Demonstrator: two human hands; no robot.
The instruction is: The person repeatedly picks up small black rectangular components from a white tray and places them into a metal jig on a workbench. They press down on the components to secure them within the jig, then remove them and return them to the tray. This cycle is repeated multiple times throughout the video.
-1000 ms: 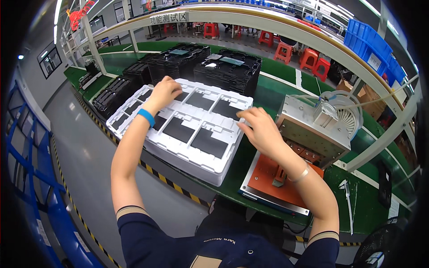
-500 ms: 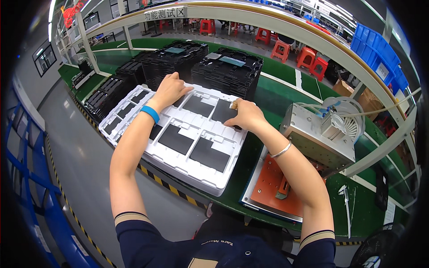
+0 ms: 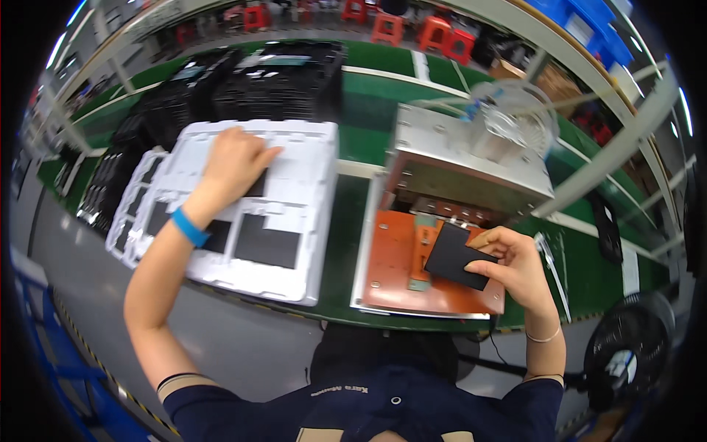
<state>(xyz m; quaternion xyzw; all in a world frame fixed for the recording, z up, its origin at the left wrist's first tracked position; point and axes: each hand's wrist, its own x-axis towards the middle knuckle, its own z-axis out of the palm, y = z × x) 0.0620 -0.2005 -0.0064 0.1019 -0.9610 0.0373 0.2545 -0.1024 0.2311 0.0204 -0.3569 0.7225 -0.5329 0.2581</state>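
The flat black slab (image 3: pixel 454 255) is over the orange plate (image 3: pixel 390 269), just right of the narrow upright block (image 3: pixel 422 254); whether it touches either is unclear. Its long axis slants down toward the right. The right hand (image 3: pixel 519 267), much the nearer, grasps its right end with thumb and fingers, so the slab lies to that hand's left. The metal box (image 3: pixel 434 144) stands behind. Well left, the left hand (image 3: pixel 232 163) is over the white tray (image 3: pixel 315 228), fingers curled; I cannot tell whether it grips anything.
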